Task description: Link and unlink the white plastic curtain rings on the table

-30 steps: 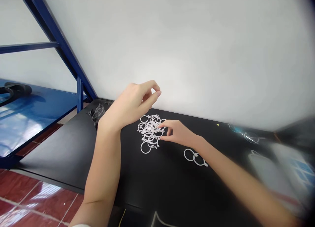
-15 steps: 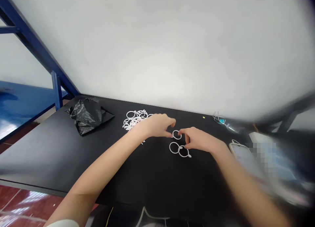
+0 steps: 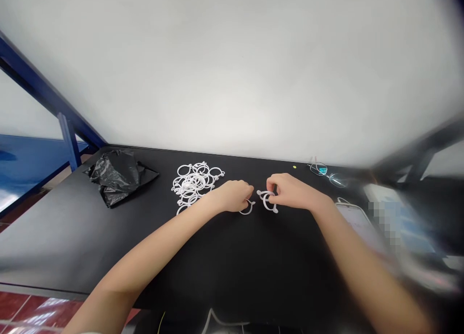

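My left hand (image 3: 235, 195) is closed, fingers bent down over one white curtain ring (image 3: 249, 211) at the tabletop; its fingers hide part of the ring. To the right, my right hand (image 3: 288, 191) pinches two overlapping white curtain rings (image 3: 267, 204) between thumb and fingers. Each ring is thin and round with a small tab on its rim. Beyond my left forearm lies a tangled pile of the same white rings (image 3: 194, 181), its near edge partly covered by the arm.
A crumpled black plastic bag (image 3: 119, 174) lies at the left of the black table (image 3: 217, 256). Eyeglasses (image 3: 328, 174), a phone (image 3: 353, 218) and a blurred white-and-blue item (image 3: 398, 223) are at the right. A white wall (image 3: 232, 73) rises behind; a blue frame (image 3: 68, 136) stands left.
My right hand has picked up the two overlapping rings that lay on the table. My left hand has closed on the third ring and drawn it leftward. The view has shifted slightly.
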The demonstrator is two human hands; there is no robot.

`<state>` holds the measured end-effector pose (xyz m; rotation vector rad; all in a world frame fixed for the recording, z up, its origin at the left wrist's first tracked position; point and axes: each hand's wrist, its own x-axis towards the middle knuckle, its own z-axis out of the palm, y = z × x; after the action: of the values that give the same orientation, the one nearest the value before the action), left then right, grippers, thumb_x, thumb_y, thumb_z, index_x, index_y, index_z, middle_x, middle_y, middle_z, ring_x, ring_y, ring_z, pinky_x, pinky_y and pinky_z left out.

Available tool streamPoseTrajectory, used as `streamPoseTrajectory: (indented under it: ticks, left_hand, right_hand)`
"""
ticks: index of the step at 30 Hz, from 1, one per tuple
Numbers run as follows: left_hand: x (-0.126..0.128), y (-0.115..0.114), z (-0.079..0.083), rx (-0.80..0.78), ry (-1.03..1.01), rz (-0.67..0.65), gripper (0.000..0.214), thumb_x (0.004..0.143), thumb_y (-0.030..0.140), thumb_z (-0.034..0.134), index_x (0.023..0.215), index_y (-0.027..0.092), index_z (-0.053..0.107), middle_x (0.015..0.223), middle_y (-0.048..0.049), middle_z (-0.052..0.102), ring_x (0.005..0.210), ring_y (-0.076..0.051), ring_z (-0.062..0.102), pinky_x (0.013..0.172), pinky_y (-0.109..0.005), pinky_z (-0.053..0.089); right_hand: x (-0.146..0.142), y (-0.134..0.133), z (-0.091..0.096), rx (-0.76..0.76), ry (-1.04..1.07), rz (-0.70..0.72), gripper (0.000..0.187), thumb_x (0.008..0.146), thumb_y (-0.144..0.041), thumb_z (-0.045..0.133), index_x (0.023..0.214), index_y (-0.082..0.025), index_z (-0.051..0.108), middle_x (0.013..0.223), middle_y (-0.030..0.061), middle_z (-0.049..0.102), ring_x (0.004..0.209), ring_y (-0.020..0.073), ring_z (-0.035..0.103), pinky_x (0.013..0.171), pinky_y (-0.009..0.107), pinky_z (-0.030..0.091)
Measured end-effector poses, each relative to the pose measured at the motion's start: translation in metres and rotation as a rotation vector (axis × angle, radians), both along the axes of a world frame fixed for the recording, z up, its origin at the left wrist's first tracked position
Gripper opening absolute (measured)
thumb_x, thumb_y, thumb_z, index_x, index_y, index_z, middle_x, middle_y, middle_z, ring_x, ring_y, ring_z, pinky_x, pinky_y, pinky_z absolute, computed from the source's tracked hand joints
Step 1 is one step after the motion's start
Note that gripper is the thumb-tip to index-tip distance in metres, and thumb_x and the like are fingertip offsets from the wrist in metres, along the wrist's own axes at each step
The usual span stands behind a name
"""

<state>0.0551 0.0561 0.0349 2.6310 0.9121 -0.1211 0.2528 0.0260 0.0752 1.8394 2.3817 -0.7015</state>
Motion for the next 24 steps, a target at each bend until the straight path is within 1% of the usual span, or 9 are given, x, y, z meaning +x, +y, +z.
streamPoseTrajectory:
  ticks: [2, 4, 6, 8, 10, 12, 17, 20, 24]
  left_hand:
    - [-0.008, 0.009, 0.003, -0.129, -0.167, 0.077, 0.008, 0.080, 0.017, 0.050, 0.086, 0.018, 0.055, 0.082, -0.0028, 0.064, 0.072, -0.017, 0.060, 0.059, -0.026, 0.041]
    - [-0.014, 0.016, 0.008, -0.307, -0.390, 0.196, 0.014, 0.082, 0.021, 0.050, 0.096, 0.019, 0.051, 0.073, 0.0014, 0.060, 0.066, -0.014, 0.056, 0.057, -0.025, 0.040]
    - [-0.017, 0.020, 0.015, -0.506, -0.593, 0.302, 0.025, 0.084, 0.025, 0.050, 0.108, 0.020, 0.047, 0.070, 0.0033, 0.057, 0.065, -0.013, 0.055, 0.055, -0.022, 0.040]
    - [-0.015, 0.018, 0.022, -0.662, -0.773, 0.359, 0.027, 0.085, 0.027, 0.052, 0.111, 0.020, 0.047, 0.074, 0.0021, 0.058, 0.072, -0.013, 0.058, 0.054, -0.020, 0.042]
    - [-0.013, 0.011, 0.031, -0.738, -0.902, 0.353, 0.023, 0.087, 0.031, 0.054, 0.107, 0.020, 0.050, 0.079, -0.0006, 0.061, 0.082, -0.014, 0.061, 0.057, -0.020, 0.046]
    - [-0.010, 0.002, 0.042, -0.791, -0.944, 0.303, 0.022, 0.090, 0.037, 0.054, 0.104, 0.020, 0.053, 0.084, -0.0028, 0.065, 0.085, -0.015, 0.062, 0.059, -0.021, 0.049]
    - [-0.012, -0.021, 0.066, -0.882, -1.047, 0.186, 0.022, 0.094, 0.039, 0.052, 0.103, 0.019, 0.054, 0.086, -0.0025, 0.064, 0.072, -0.011, 0.060, 0.059, -0.022, 0.052]
    - [-0.013, -0.028, 0.072, -0.949, -1.076, 0.134, 0.024, 0.092, 0.036, 0.059, 0.108, 0.020, 0.051, 0.086, -0.0036, 0.066, 0.074, -0.012, 0.061, 0.058, -0.020, 0.050]
    - [-0.013, -0.030, 0.072, -1.017, -1.105, 0.154, 0.033, 0.086, 0.030, 0.067, 0.113, 0.021, 0.050, 0.081, -0.0018, 0.066, 0.072, -0.012, 0.063, 0.057, -0.020, 0.052]
  right_hand:
    - [0.004, -0.001, 0.007, -0.041, 0.154, 0.000, 0.007, 0.072, -0.023, 0.060, 0.071, -0.019, 0.054, 0.071, -0.0011, 0.060, 0.060, 0.0122, 0.049, 0.053, 0.024, 0.034]
    - [0.007, -0.004, 0.015, -0.076, 0.288, 0.010, 0.007, 0.073, -0.025, 0.061, 0.073, -0.019, 0.057, 0.066, -0.0024, 0.059, 0.058, 0.0115, 0.048, 0.053, 0.024, 0.034]
    - [0.009, -0.007, 0.023, -0.083, 0.396, 0.028, 0.010, 0.075, -0.029, 0.064, 0.075, -0.019, 0.063, 0.066, -0.0017, 0.059, 0.059, 0.0116, 0.048, 0.053, 0.024, 0.035]
    - [0.008, -0.011, 0.030, -0.075, 0.486, 0.035, 0.014, 0.077, -0.032, 0.065, 0.078, -0.018, 0.067, 0.066, -0.0007, 0.060, 0.059, 0.0113, 0.048, 0.053, 0.024, 0.037]
    - [0.006, -0.017, 0.037, -0.028, 0.564, 0.010, 0.016, 0.079, -0.033, 0.065, 0.081, -0.017, 0.068, 0.067, 0.0004, 0.061, 0.058, 0.0112, 0.049, 0.053, 0.024, 0.039]
    - [0.002, -0.023, 0.044, 0.059, 0.640, -0.033, 0.016, 0.080, -0.033, 0.066, 0.084, -0.018, 0.069, 0.070, 0.0019, 0.064, 0.060, 0.0119, 0.053, 0.053, 0.025, 0.042]
    - [-0.004, -0.034, 0.050, 0.244, 0.845, -0.038, 0.009, 0.081, -0.029, 0.069, 0.086, -0.021, 0.069, 0.087, 0.0039, 0.069, 0.068, 0.0141, 0.062, 0.055, 0.025, 0.048]
    - [-0.006, -0.037, 0.050, 0.340, 0.929, -0.061, 0.007, 0.081, -0.027, 0.070, 0.086, -0.022, 0.070, 0.090, 0.0036, 0.069, 0.065, 0.0126, 0.061, 0.053, 0.025, 0.050]
    - [-0.009, -0.039, 0.048, 0.420, 0.954, -0.126, 0.007, 0.079, -0.028, 0.073, 0.082, -0.022, 0.070, 0.084, 0.0030, 0.068, 0.064, 0.0129, 0.061, 0.051, 0.025, 0.051]
